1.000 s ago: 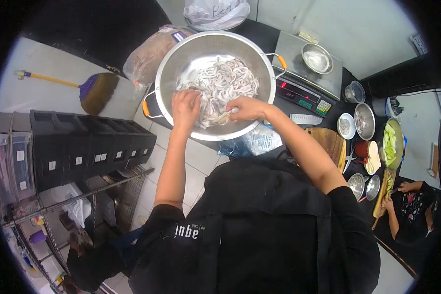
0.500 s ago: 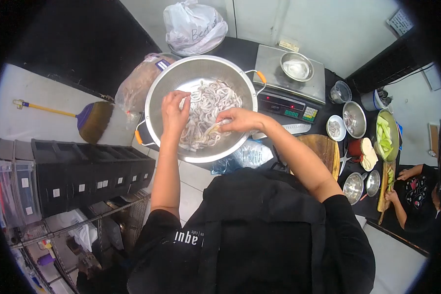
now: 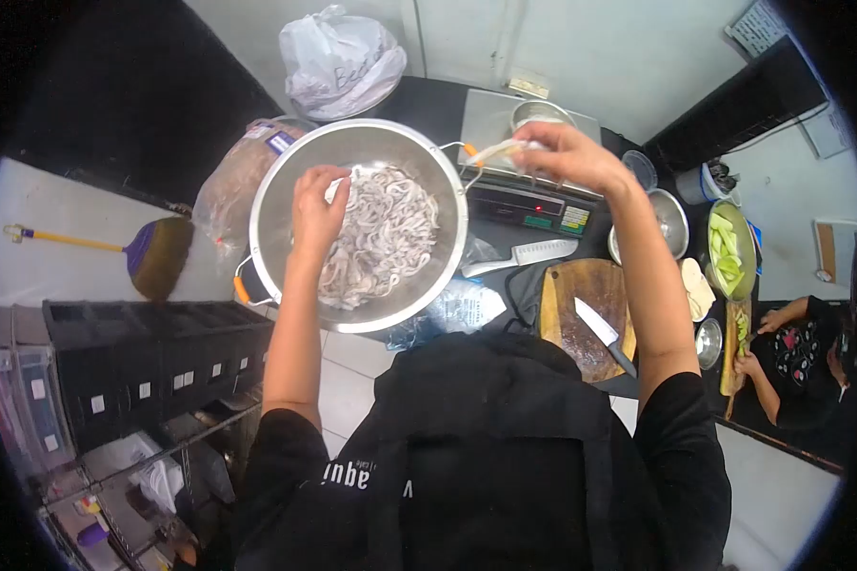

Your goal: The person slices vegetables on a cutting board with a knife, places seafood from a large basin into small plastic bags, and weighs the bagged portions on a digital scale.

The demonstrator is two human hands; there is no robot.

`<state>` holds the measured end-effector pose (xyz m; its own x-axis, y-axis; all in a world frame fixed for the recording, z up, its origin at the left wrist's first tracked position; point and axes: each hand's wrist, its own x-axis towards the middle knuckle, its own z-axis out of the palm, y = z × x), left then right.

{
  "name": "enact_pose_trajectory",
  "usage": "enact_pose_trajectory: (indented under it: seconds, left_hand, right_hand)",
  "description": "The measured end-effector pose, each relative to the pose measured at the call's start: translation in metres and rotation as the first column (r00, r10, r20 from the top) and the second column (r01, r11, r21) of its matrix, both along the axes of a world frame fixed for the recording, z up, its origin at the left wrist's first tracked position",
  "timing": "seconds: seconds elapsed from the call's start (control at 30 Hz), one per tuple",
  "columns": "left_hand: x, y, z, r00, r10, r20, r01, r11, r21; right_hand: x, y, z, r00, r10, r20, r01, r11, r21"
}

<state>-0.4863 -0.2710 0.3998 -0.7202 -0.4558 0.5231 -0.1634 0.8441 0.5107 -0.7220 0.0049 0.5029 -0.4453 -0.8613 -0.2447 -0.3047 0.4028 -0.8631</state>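
Observation:
A wide steel basin (image 3: 450,224) with orange-gripped handles holds a heap of pale, curled squid strips (image 3: 390,233). Over its left side is my left hand (image 3: 319,211), thumb and fingers curled together with a whitish squid strip showing between them. My right hand (image 3: 571,155) is raised beyond the basin's right rim, above the digital scale (image 3: 514,205). It pinches a limp, pale squid strip (image 3: 493,150) that sticks out to the left. Behind this hand, a small steel bowl (image 3: 540,112) on the scale's plate is partly hidden.
Right of the basin lie a knife (image 3: 533,255) and a wooden board (image 3: 567,285) bearing a second knife (image 3: 600,328). Farther right are bowls, green vegetable pieces (image 3: 724,249) and a co-worker's hands (image 3: 750,366). Plastic bags (image 3: 338,67) stand behind the basin.
My right hand has lifted out of the basin and swung right and away, carrying a squid strip over the scale. My left hand stays in the basin. The view has shifted slightly.

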Motion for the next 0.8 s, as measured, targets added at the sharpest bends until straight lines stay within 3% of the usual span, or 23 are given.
enact_pose_trajectory:
  seconds: [0.1, 0.17, 0.3, 0.43, 0.53, 0.77, 0.8]
  left_hand:
    - [-0.045, 0.013, 0.006, 0.996, -0.083, -0.019, 0.083, 0.996, 0.042]
    - [-0.084, 0.024, -0.001, 0.962, -0.266, -0.063, 0.271, 0.958, 0.091]
    - [-0.172, 0.058, -0.032, 0.914, -0.405, 0.029, 0.392, 0.899, 0.193]
    - [-0.248, 0.09, -0.052, 0.901, -0.421, 0.105, 0.409, 0.905, 0.113]
    - [-0.285, 0.11, -0.061, 0.846, -0.395, 0.357, 0.474, 0.865, -0.166]
    - [-0.335, 0.13, -0.084, 0.763, -0.387, 0.518, 0.506, 0.856, -0.106]
    - [-0.338, 0.13, -0.088, 0.771, -0.453, 0.447, 0.508, 0.861, -0.005]
  right_hand:
    - [-0.03, 0.023, 0.009, 0.992, -0.118, -0.046, 0.12, 0.993, 0.024]
    - [-0.056, 0.031, 0.002, 0.974, -0.197, -0.111, 0.204, 0.977, 0.058]
    - [-0.093, 0.038, -0.025, 0.953, -0.292, -0.084, 0.298, 0.952, 0.065]
    - [-0.117, 0.04, -0.044, 0.93, -0.315, -0.19, 0.341, 0.932, 0.123]
    - [-0.132, 0.044, -0.053, 0.92, -0.321, -0.226, 0.362, 0.917, 0.17]
    - [-0.163, 0.042, -0.078, 0.925, -0.34, -0.172, 0.373, 0.897, 0.235]
    - [-0.164, 0.038, -0.078, 0.928, -0.336, -0.16, 0.369, 0.89, 0.269]
